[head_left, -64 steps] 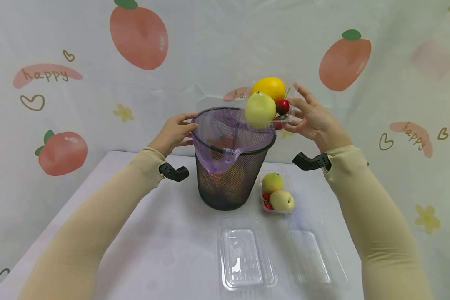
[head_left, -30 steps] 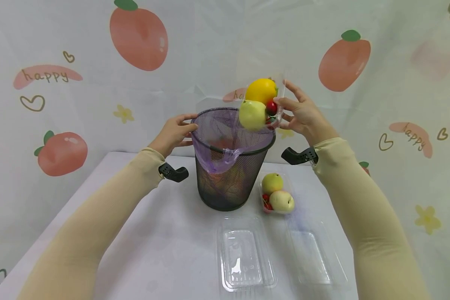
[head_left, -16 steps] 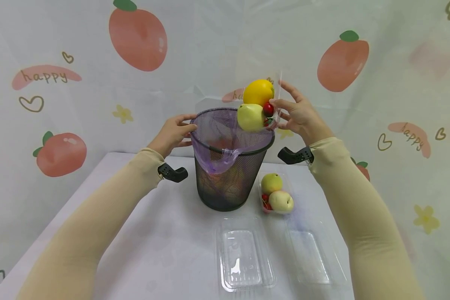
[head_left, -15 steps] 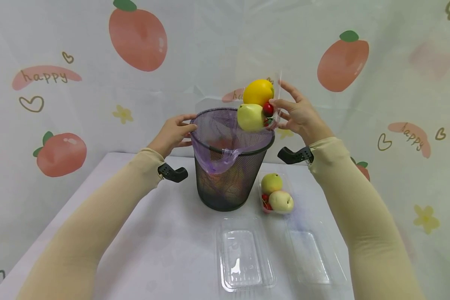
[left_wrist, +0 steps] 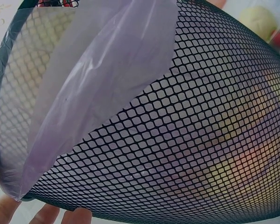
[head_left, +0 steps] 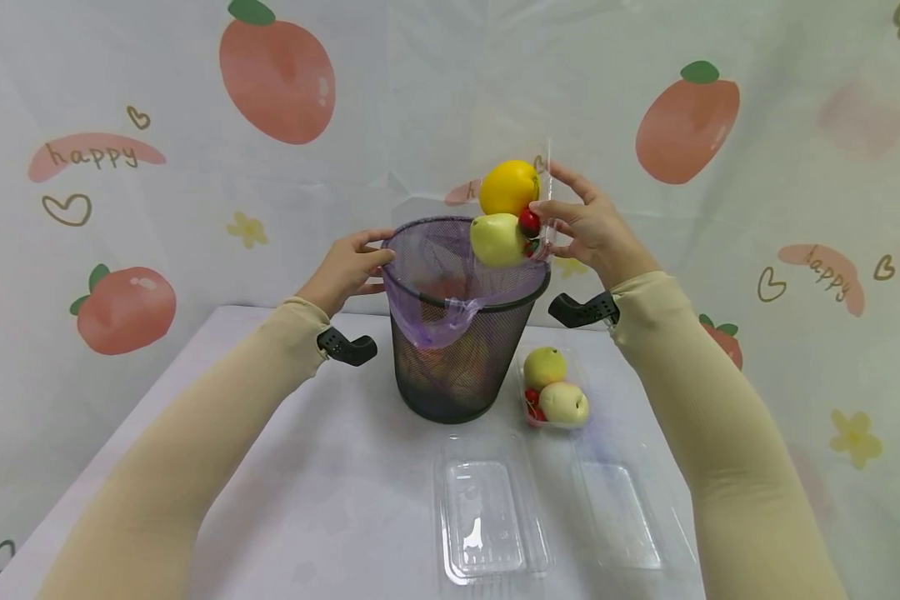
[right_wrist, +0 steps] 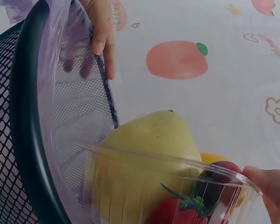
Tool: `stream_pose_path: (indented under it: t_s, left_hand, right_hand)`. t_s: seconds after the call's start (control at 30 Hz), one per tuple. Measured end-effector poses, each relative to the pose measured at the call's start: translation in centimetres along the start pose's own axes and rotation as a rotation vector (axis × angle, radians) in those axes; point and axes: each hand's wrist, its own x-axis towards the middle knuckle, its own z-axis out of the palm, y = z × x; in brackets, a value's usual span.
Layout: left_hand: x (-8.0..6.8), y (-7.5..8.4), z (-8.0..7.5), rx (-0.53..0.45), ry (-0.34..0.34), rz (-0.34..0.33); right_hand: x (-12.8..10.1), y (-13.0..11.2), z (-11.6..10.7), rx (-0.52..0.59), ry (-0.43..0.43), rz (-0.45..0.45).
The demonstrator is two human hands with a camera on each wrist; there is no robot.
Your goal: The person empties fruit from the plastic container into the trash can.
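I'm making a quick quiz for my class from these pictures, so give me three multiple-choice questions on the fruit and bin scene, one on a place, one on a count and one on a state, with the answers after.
1. Where is the clear tray that the right hand holds?
A. flat on the table
B. tipped over the rim of the mesh bin
C. under the bin

2. How many empty clear trays lie at the near edge of the table?
A. one
B. two
C. four

3. What is the left hand doing?
A. holding the bin's rim
B. lifting an apple
C. lying flat on the table

Answers:
1 B, the tray stands steeply tilted above the bin's opening, its fruit towards the bin.
2 B, one empty tray and a second lie side by side.
3 A, its fingers rest on the rim and the purple liner.
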Motion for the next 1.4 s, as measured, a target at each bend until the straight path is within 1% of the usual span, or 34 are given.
stream_pose_path:
  t_s: [0.23,0.53,0.87,1.2,1.4]
  left_hand:
    - [-0.1,0.0,0.0,-0.002,0.001,-0.002]
    - [0.0,0.1,0.1,0.000,0.004,0.001]
    - [0.0,0.1,0.0,0.011,0.011,0.007]
    - [0.0,0.1,0.0,0.008,0.012,0.001]
    - [0.0,0.1,0.0,0.009,0.011,-0.001]
  right_hand:
    - [0.2,0.1,0.4,-0.053,-0.010,-0.028]
    - [0.1,0.1,0.8,-0.093,-0.016,-0.033]
    - [0.4,0.2,0.9,-0.099,-0.025,-0.045]
    - [0.5,0.0,1.3,-0.167,-0.016,-0.043]
    - [0.5,0.0,1.5,-0.187,-0.015,-0.035]
